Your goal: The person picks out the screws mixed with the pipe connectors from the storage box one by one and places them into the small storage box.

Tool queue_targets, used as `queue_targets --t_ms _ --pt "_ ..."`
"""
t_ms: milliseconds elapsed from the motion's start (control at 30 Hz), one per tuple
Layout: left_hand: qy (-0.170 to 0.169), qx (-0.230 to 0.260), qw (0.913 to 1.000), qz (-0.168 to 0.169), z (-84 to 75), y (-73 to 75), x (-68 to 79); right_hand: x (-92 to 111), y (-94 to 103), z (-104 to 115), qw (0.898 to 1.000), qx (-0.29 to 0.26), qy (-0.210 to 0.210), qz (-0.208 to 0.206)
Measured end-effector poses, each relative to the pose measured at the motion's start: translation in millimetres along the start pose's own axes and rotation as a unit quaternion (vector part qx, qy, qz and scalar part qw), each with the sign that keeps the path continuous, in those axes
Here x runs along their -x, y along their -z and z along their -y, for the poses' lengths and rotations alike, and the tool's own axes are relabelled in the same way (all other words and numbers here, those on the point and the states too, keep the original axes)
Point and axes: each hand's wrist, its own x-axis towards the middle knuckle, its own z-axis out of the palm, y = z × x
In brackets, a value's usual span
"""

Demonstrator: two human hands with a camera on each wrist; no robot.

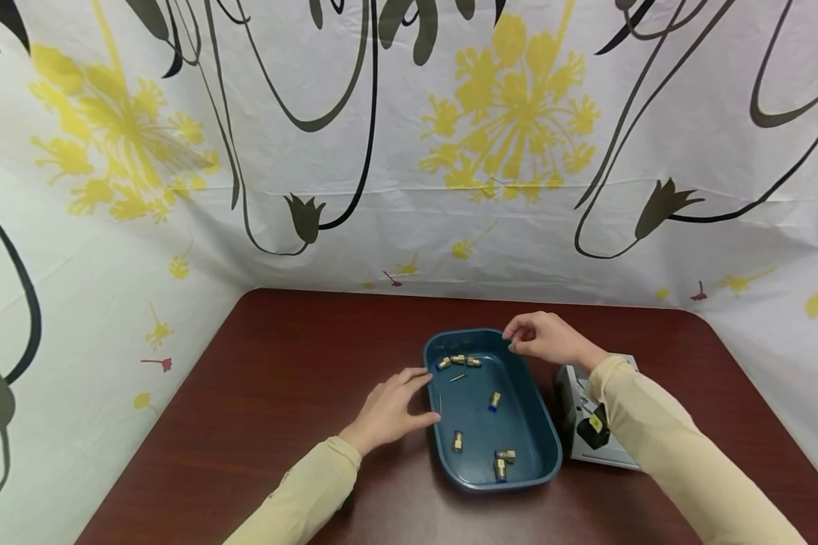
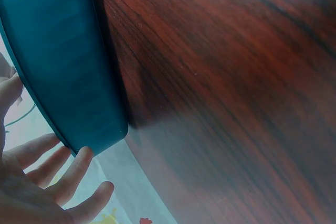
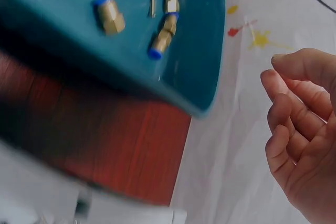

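A blue-green plastic tray (image 1: pixel 545 454) stands on the table and holds several brass push-in fittings with blue collars. One fitting (image 1: pixel 494 400) lies mid-tray; three lie together near the far-left corner. Two thin metal pins are also inside, one pin (image 1: pixel 457 377) by that group and one along the left wall. My left hand (image 1: pixel 390 409) spreads its fingers against the tray's left rim; the left wrist view shows fingertips (image 2: pixel 84 153) at the rim. Over the far-right corner hovers my right hand (image 1: pixel 548 338), fingers loosely curled, thumb near the index finger, nothing visible between them.
A grey-and-white box (image 1: pixel 603 450) with a dark and yellow print stands right of the tray, partly under my right forearm. The brown wooden table (image 1: pixel 300 341) meets a patterned white cloth (image 1: pixel 354 166) at its back and sides.
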Motion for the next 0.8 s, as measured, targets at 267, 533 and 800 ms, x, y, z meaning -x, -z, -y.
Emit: queue_targets --t_ms 267,533,800 --pt "0.001 0.001 1.0000 0.001 1.1 -0.8 -0.9 -16 -24.1 9 1.000 -0.022 0.000 0.011" --pt "-0.001 0.008 1.0000 0.002 -0.1 0.3 -0.7 -28 -50.3 9 0.999 -0.026 0.014 0.025" --pt "-0.002 -0.001 1.0000 0.001 0.1 -0.2 -0.7 -37 -72.2 4 0.999 -0.026 -0.019 0.033"
